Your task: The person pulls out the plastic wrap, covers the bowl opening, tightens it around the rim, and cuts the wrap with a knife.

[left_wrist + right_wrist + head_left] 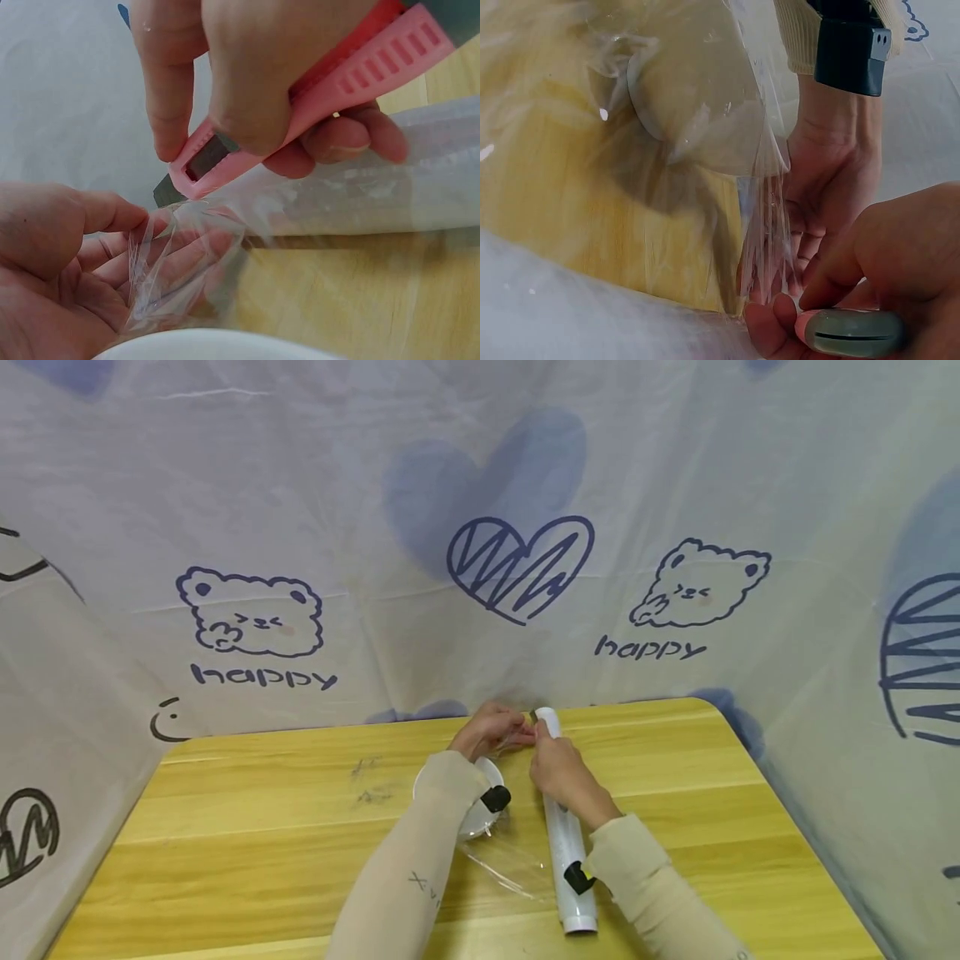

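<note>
My right hand (562, 772) grips a pink utility knife (375, 71) over the far end of a roll of plastic wrap (567, 843). In the left wrist view its dark blade (166, 191) sticks out at a gathered edge of clear plastic wrap (180, 270). My left hand (491, 731) pinches that bunched film between thumb and forefinger, its other fingers spread behind it. A round white dish (477, 822), partly hidden by my left sleeve, stands left of the roll. Film stretches from the roll towards the dish; how much it covers is hard to tell.
The wood-grain table (285, 827) runs back to a printed cloth (360, 527) hanging behind it. Dark scribbled marks (372, 795) show on the tabletop left of the dish. A black wrist camera (495, 798) sits on my left sleeve.
</note>
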Motion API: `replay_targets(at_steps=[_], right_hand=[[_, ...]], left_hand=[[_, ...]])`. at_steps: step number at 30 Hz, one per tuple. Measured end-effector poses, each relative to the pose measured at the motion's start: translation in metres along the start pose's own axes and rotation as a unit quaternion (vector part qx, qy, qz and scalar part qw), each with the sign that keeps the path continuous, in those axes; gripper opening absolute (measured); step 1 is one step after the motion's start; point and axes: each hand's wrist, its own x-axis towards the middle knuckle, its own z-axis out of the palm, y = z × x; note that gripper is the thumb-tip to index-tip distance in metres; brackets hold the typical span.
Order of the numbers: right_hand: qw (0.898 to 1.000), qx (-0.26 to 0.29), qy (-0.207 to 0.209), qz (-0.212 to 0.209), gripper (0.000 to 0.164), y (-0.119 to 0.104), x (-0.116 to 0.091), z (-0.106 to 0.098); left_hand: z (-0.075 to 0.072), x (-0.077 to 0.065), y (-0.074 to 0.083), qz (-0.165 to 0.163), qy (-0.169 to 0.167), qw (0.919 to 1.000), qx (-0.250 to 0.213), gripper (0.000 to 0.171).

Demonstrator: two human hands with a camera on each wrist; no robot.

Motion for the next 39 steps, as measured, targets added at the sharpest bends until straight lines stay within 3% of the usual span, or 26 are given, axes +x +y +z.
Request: replay_targets(at_steps=[8, 17, 24, 39], right_hand=[[1.0, 0.002, 0.008, -0.005, 0.049, 0.001, -0.007, 0.001], [1.0, -0.01, 0.001, 0.001, 0.061, 0.001, -0.014, 0.002], [1.0, -0.01, 0.0, 0.005, 0.062, -0.001, -0.019, 0.002], [0.999, 0.037, -0.01, 0.009, 0.061, 0.002, -0.032, 0.002]], left_hand=[[-0.001, -0.002, 0.0, 0.0, -0.009, 0.9999, 0.01, 0.026], [-0.002, -0.004, 0.001, 0.001, -0.019, 0.9989, 0.042, 0.023], [-0.001, -0.004, 0.003, 0.0, -0.018, 0.9989, 0.043, 0.018], [-0.001, -0.002, 0.0, 0.01, -0.028, 0.9988, 0.04, 0.024]])
